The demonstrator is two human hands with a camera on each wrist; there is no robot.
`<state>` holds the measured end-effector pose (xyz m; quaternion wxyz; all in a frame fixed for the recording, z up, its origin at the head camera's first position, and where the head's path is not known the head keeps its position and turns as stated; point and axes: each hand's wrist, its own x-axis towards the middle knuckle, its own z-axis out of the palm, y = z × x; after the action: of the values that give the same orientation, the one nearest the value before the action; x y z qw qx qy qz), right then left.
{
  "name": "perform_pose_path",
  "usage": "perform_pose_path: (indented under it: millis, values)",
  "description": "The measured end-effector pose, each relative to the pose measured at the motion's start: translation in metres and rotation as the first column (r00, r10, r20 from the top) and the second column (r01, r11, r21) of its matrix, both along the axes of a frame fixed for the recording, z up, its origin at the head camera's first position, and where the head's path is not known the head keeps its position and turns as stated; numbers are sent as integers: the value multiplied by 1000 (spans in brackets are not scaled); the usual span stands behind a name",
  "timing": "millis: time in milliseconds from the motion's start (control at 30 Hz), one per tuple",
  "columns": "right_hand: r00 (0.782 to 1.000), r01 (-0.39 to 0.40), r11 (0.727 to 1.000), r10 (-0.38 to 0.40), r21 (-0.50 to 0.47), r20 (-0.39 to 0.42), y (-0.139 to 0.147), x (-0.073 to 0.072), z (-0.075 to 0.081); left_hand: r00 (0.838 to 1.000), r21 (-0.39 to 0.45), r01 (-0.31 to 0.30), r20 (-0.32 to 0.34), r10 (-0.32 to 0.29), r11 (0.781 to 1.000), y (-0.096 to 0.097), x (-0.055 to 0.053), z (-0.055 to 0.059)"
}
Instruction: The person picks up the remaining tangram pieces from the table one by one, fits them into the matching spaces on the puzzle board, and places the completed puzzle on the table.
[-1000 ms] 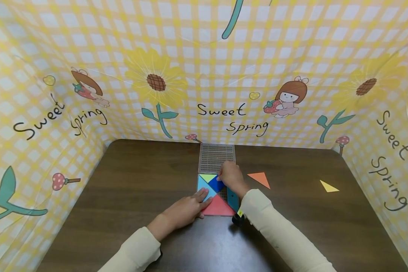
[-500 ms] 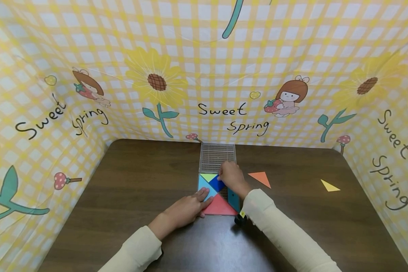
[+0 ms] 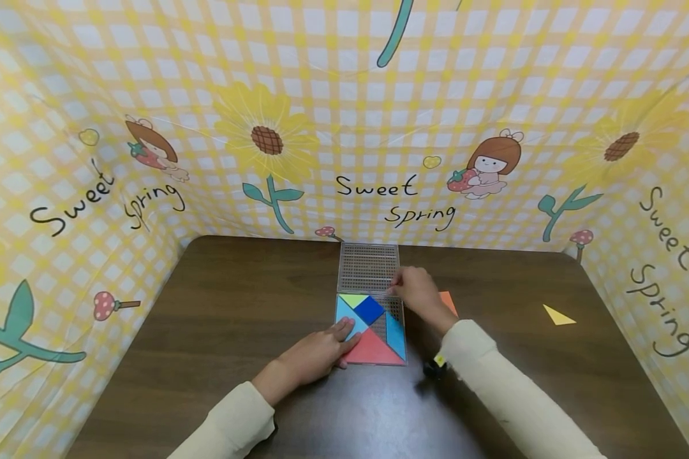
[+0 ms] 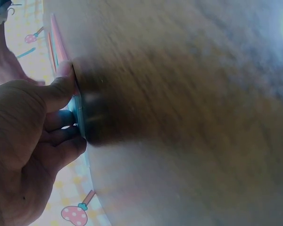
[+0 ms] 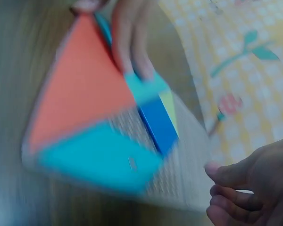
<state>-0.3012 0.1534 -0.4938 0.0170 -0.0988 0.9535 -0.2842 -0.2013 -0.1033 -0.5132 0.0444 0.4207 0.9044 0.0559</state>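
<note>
A square tangram board (image 3: 399, 306) lies in the middle of the table. In it sit a light blue triangle (image 3: 344, 310), a small green triangle (image 3: 353, 298), a dark blue square (image 5: 158, 123), a large red triangle (image 3: 374, 350) and a blue parallelogram (image 3: 395, 335). My left hand (image 3: 314, 356) rests on the board's left side, straight fingers pressing the light blue piece, thumb by the near corner. My right hand (image 3: 420, 290) hovers beside the board's far right corner. Its fingers are loosely curled, with nothing visible between them and the thumb.
A perforated grey panel (image 3: 369, 268) adjoins the board's far edge, near the patterned cloth wall (image 3: 298, 210). An orange triangle (image 3: 449, 302) lies right of the board, partly hidden by my right hand. Farther right is a yellow triangle (image 3: 559, 315).
My right hand has let go of the dark blue square and moved right, now overlapping the orange triangle. The square lies in the board. My left hand has stayed in place.
</note>
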Motion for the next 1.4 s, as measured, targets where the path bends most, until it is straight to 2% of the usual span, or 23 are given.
perform_pose_path:
  millis: [167, 400, 567, 700, 867, 1033, 1233, 1400]
  values:
    - [999, 25, 999, -24, 45, -22, 65, 1, 8, 1000, -6, -14, 21, 14, 1000, 1, 2, 1]
    - [997, 76, 985, -77, 155, 3, 166, 7, 15, 1000, -14, -16, -16, 16, 1000, 2, 2, 5]
    - [991, 120, 967, -130, 223, 31, 224, 19, 14, 1000, -25, -20, -9, 19, 1000, 3, 1, 7]
    - [985, 133, 952, -159, 276, 74, 259, 31, 9, 1000, -18, -21, 3, 21, 1000, 3, 1, 7]
    - [976, 129, 943, -176, 306, 130, 285, 40, 7, 1000, -14, -22, 0, 22, 1000, 2, 2, 5]
    - [988, 113, 939, -142, 326, 67, 297, 43, 7, 1000, 2, -25, 3, 25, 1000, -1, 2, 3]
    - [997, 79, 952, -83, 296, 1, 298, 44, 2, 1000, 25, -22, 7, 22, 999, -2, 2, 0]
    - [993, 108, 956, -115, 274, 10, 297, 46, -1, 1000, 7, -25, 16, 25, 1000, -1, 2, -2]
